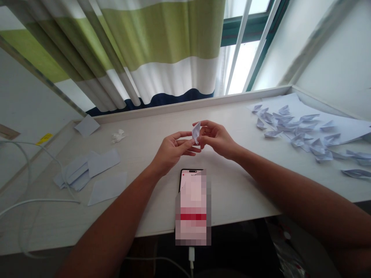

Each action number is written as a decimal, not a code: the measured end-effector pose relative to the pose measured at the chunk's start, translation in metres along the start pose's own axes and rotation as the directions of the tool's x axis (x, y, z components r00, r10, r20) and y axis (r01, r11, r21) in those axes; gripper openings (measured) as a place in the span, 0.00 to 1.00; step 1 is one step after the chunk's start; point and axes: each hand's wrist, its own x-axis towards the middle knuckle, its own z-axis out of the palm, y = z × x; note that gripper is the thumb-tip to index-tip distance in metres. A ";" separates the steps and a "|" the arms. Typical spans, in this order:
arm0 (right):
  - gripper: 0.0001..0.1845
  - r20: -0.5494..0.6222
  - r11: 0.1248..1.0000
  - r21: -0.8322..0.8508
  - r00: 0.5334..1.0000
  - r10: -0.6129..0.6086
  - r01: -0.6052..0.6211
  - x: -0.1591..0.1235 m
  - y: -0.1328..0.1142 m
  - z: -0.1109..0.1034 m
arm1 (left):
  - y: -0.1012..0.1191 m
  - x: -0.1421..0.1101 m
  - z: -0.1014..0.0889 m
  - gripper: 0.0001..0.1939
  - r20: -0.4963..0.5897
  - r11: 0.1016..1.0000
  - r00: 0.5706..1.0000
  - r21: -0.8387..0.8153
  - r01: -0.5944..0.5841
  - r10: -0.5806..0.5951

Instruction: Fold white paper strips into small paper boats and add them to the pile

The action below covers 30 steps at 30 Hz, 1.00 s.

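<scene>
A small folded paper boat [196, 132], white and pointed, is held upright above the middle of the desk. My left hand [173, 150] pinches it from the left, thumb near its lower edge and fingers behind. From the right, my right hand [215, 138] grips it too, with the index finger at its upper tip and the thumb low on its side. Below the hands a phone [193, 193] lies at the desk's front edge, its screen partly blurred out. The fingertips behind the paper are partly hidden.
Several folded paper pieces [300, 129] lie on and around large white sheets [344, 119] at the right. Loose paper slips [104, 162] and a crumpled paper [118, 136] are at the left, near a white cable [43, 200]. A raised rim [185, 105] runs along the desk's back.
</scene>
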 end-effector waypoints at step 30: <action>0.19 -0.088 0.999 -0.048 0.996 -0.028 0.024 0.000 0.004 0.007 | -0.002 0.000 0.000 0.27 0.014 1.000 1.000 0.016 0.005 -0.005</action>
